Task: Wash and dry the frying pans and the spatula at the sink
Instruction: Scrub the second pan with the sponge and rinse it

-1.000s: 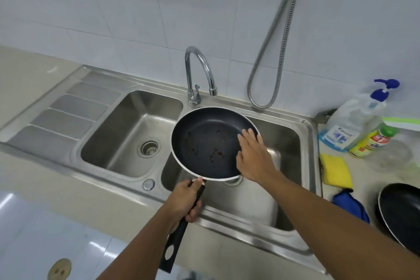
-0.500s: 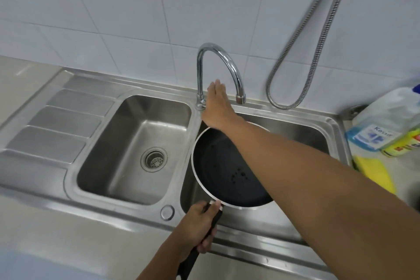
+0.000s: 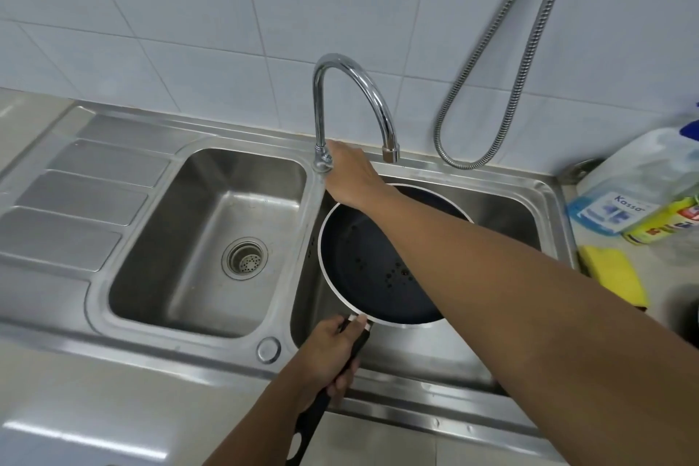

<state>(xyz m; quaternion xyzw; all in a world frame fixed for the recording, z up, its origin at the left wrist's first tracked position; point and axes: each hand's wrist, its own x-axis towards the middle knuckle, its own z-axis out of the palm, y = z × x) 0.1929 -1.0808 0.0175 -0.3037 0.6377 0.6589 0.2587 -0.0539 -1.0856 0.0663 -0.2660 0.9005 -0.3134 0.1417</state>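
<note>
Gripping the handle, left hand (image 3: 328, 355) holds frying pan (image 3: 359, 276) beneath the tap (image 3: 353, 81) to catch water; right hand (image 3: 350, 174) at tap base, likely opening it, fingers hidden.

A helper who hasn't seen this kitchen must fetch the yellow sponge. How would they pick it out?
Start at the double-basin stainless steel sink and look to the counter just past its right rim. There, in front of a clear plastic bottle with a blue label and a yellow-green bottle, lies the flat yellow rectangular sponge. It alone is plain, low and unlabelled.
</note>
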